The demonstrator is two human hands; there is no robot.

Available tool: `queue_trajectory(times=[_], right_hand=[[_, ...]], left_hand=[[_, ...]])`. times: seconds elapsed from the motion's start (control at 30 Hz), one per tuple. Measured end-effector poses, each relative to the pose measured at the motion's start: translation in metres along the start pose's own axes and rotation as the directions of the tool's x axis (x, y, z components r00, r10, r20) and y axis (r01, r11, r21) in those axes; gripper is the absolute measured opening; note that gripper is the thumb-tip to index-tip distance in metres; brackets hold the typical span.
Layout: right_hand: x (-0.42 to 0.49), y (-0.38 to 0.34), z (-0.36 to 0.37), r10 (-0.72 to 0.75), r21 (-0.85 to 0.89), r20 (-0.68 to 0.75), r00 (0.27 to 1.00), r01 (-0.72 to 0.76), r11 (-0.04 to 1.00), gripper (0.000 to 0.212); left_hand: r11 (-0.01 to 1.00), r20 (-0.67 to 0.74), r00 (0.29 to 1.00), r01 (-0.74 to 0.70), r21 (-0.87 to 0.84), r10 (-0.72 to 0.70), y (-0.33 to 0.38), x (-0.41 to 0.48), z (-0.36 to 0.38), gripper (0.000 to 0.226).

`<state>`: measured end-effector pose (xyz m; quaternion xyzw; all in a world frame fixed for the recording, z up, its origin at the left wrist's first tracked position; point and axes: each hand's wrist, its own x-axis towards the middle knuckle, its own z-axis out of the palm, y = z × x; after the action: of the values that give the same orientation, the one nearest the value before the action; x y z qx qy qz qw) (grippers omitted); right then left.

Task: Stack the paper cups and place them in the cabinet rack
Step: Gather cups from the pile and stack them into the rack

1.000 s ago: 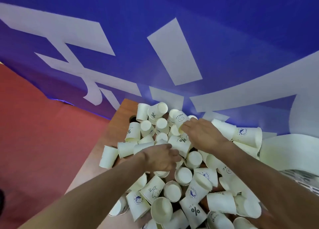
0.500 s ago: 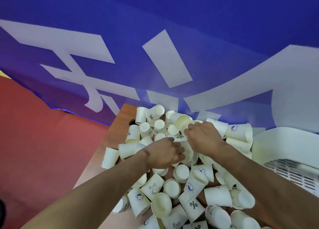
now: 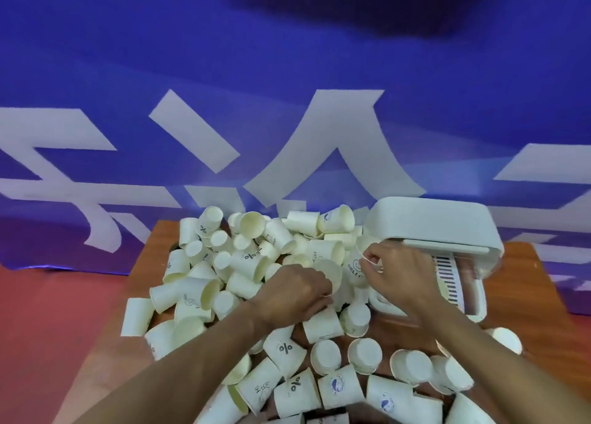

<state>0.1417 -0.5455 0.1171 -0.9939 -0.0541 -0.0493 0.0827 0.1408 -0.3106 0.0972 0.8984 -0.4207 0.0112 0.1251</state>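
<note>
The paper cups lie in a loose heap across the wooden table, tipped every way, some mouth-up, some on their sides, none yet nested that I can see. In the middle of the pile, the right hand pinches the rim of the HELLO cup between thumb and fingertips, a light grip that leaves its body free, likely so it can be steered onto another cup. Just beside it, the left hand has its fingers curled down around an open-mouthed cup, turned toward the right hand as if to receive the other. The white rack sits at the heap's right edge, close enough for a short carry; I can't see any stack in it. Behind the table hangs a blue banner.
</note>
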Motion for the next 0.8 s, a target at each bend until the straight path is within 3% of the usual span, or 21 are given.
queue_trajectory(times=[0.1, 0.2, 0.43, 0.7, 0.8], right_hand=[[-0.029, 0.048, -0.007, 0.068, -0.034, 0.056, 0.996, -0.066, 0.997, 0.025], [-0.053, 0.090, -0.006, 0.074, -0.050, -0.023, 0.997, -0.075, 0.996, 0.018], [-0.087, 0.165, -0.001, 0.225, 0.124, 0.035, 0.974, -0.228, 0.966, 0.011], [-0.085, 0.187, 0.030, 0.042, 0.189, -0.080, 0.996, -0.026, 0.982, 0.010], [-0.080, 0.187, 0.042, -0.042, 0.173, -0.083, 0.996, 0.056, 0.983, 0.014]], left_hand=[[0.998, -0.023, 0.999, -0.040, 0.041, 0.041, 0.032, 0.028, 0.018, 0.021], [0.995, -0.033, 0.999, -0.014, 0.099, 0.017, 0.059, 0.059, 0.030, 0.022], [0.968, 0.066, 0.993, 0.084, 0.237, -0.103, 0.090, 0.109, 0.052, 0.032], [0.946, 0.279, 0.936, 0.128, 0.297, -0.214, 0.095, 0.131, 0.081, 0.040], [0.957, 0.323, 0.929, 0.091, 0.276, -0.181, 0.093, 0.133, 0.094, 0.036]])
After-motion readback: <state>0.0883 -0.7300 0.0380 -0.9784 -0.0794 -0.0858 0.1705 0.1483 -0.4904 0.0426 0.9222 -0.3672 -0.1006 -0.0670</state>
